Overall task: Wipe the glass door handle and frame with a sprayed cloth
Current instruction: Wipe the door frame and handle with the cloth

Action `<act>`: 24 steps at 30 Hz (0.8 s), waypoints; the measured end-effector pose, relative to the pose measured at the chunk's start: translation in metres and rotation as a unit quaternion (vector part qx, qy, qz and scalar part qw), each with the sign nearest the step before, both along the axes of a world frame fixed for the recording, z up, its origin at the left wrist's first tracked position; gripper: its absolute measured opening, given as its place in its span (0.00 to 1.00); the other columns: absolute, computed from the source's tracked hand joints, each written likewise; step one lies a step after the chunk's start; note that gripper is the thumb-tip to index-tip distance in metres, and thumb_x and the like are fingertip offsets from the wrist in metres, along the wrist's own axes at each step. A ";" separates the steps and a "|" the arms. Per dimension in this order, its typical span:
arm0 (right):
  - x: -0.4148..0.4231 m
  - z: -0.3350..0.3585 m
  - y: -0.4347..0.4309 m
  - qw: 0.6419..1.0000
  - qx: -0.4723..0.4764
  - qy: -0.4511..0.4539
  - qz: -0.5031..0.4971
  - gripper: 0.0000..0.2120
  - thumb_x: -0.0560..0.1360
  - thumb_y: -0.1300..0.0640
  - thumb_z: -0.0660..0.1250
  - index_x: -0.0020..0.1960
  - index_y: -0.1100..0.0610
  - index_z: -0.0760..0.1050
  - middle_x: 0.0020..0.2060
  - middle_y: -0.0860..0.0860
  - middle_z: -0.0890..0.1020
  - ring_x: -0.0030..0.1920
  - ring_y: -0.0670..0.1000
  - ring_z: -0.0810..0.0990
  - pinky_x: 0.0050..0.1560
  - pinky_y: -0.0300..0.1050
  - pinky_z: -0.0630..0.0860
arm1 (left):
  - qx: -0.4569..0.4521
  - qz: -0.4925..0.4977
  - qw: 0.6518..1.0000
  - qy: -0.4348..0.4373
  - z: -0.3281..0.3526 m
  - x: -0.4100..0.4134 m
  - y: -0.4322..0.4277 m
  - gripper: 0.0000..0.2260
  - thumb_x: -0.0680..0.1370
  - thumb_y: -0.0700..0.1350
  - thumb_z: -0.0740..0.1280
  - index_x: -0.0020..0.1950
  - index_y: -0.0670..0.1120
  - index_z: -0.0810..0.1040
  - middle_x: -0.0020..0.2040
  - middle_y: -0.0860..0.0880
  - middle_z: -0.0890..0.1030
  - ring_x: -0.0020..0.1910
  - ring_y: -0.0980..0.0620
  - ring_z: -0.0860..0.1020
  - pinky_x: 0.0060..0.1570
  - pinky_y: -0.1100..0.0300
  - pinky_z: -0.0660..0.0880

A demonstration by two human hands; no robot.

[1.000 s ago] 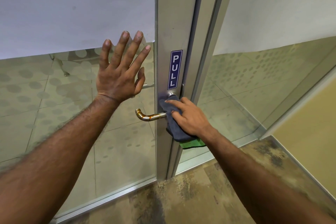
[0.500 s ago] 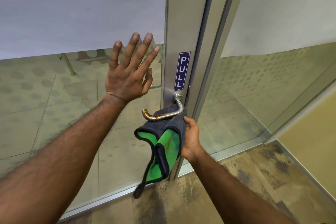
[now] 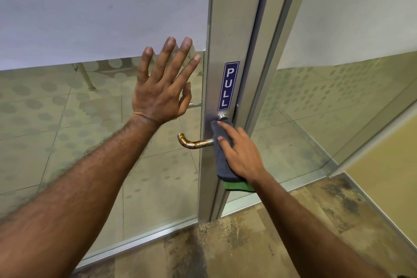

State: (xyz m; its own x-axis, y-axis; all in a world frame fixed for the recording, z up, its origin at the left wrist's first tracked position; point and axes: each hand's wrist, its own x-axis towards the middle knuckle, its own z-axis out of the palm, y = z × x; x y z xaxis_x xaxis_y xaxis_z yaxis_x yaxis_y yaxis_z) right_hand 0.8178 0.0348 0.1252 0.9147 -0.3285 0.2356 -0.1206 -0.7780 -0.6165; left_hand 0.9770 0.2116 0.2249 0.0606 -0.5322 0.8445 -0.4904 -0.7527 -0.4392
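Note:
A brass lever handle (image 3: 195, 142) sticks out to the left from the aluminium door frame (image 3: 234, 18), below a blue PULL sticker (image 3: 228, 86). My right hand (image 3: 241, 153) presses a grey cloth with a green underside (image 3: 222, 156) flat over the handle's base and the frame. The cloth hides the inner part of the lever. My left hand (image 3: 162, 88) rests flat on the glass door panel (image 3: 67, 131), fingers spread, just left of the frame.
A second glass panel (image 3: 327, 108) stands to the right of the frame, frosted on top and dotted lower down. A mottled brown floor (image 3: 259, 244) lies below, with a beige wall (image 3: 388, 176) at the right edge.
The cloth hung loose from the handle half a second ago, gripped at its edge. Now my right hand has gathered it and presses it against the handle base. My left hand stayed put.

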 end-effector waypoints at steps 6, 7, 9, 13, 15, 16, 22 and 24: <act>0.008 0.008 0.001 0.999 -0.047 -0.002 -0.016 0.19 0.81 0.44 0.56 0.70 0.45 0.68 0.55 0.51 0.74 0.51 0.50 0.75 0.50 0.45 0.74 | -0.004 -0.004 1.000 -0.011 0.000 -0.001 -0.002 0.29 0.80 0.49 0.63 0.81 0.47 0.64 0.80 0.43 0.64 0.77 0.39 0.63 0.76 0.41 0.48; 0.008 0.001 0.003 0.998 0.044 -0.030 -0.017 0.19 0.80 0.44 0.57 0.70 0.44 0.69 0.57 0.51 0.74 0.55 0.49 0.76 0.55 0.47 0.76 | -0.006 -0.005 1.000 -0.011 0.000 -0.001 -0.003 0.29 0.80 0.49 0.63 0.81 0.47 0.64 0.80 0.43 0.64 0.77 0.39 0.63 0.76 0.41 0.48; 0.009 -0.013 0.013 0.955 0.286 -0.079 -0.020 0.20 0.78 0.43 0.59 0.69 0.42 0.69 0.62 0.50 0.76 0.62 0.50 0.77 0.63 0.54 0.76 | -0.004 -0.004 1.000 -0.006 0.000 -0.001 -0.003 0.29 0.80 0.49 0.63 0.81 0.47 0.64 0.80 0.43 0.64 0.77 0.38 0.63 0.76 0.41 0.47; 0.006 -0.015 0.036 0.710 0.696 -0.080 -0.068 0.20 0.81 0.44 0.57 0.68 0.53 0.73 0.60 0.58 0.82 0.59 0.58 0.81 0.67 0.59 0.74 | 0.008 -0.001 1.000 -0.002 -0.002 -0.001 0.002 0.29 0.80 0.50 0.62 0.82 0.47 0.63 0.80 0.43 0.62 0.78 0.38 0.62 0.76 0.41 0.46; 0.002 -0.009 0.036 0.654 0.749 -0.073 -0.069 0.20 0.83 0.46 0.54 0.59 0.56 0.78 0.51 0.58 0.85 0.51 0.56 0.84 0.61 0.56 0.76 | 0.006 0.000 1.000 -0.005 -0.002 0.001 0.002 0.29 0.80 0.50 0.62 0.82 0.47 0.62 0.81 0.43 0.61 0.78 0.39 0.62 0.76 0.41 0.46; 0.002 -0.008 0.035 0.645 0.757 -0.081 -0.072 0.19 0.83 0.47 0.53 0.57 0.56 0.79 0.49 0.58 0.85 0.49 0.56 0.84 0.58 0.55 0.77 | 0.002 0.001 1.000 -0.007 -0.002 0.001 0.001 0.29 0.80 0.50 0.62 0.82 0.47 0.62 0.81 0.43 0.61 0.78 0.39 0.61 0.76 0.41 0.46; 0.007 -0.018 0.038 0.608 0.785 -0.105 -0.056 0.26 0.77 0.44 0.60 0.72 0.55 0.70 0.66 0.60 0.78 0.67 0.60 0.76 0.72 0.60 0.68 | 0.002 -0.004 1.000 -0.008 0.001 0.001 -0.003 0.29 0.80 0.50 0.62 0.81 0.47 0.63 0.80 0.42 0.63 0.78 0.39 0.60 0.76 0.41 0.45; 0.001 -0.026 0.040 0.633 0.768 -0.080 -0.059 0.28 0.77 0.43 0.61 0.73 0.55 0.69 0.66 0.61 0.77 0.68 0.61 0.75 0.72 0.61 0.67 | -0.001 -0.003 1.000 -0.012 0.001 0.001 -0.001 0.29 0.80 0.50 0.62 0.81 0.47 0.63 0.80 0.42 0.64 0.78 0.39 0.61 0.76 0.41 0.46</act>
